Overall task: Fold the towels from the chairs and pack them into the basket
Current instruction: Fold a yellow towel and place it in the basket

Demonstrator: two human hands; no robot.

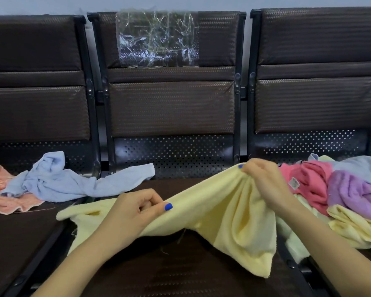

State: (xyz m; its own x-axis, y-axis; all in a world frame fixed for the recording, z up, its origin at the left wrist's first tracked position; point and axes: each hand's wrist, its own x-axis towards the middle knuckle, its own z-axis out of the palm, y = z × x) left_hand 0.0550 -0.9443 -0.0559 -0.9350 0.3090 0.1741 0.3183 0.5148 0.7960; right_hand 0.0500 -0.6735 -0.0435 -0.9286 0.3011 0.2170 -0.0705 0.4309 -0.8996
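A pale yellow towel (219, 215) is stretched above the middle chair seat (163, 271). My left hand (137, 209) pinches its upper edge near the middle of the view, thumb on top. My right hand (263, 181) grips the same edge higher and to the right, with cloth bunched under the fingers. The towel's lower part hangs in folds and touches the seat. No basket is in view.
A crumpled light blue towel (58, 183) and a peach towel (4, 196) lie on the left seat. A heap of pink (308, 183), purple (356, 194), yellow and pale blue towels covers the right seat. Three dark chair backs stand behind; clear plastic (156, 39) is stuck on the middle one.
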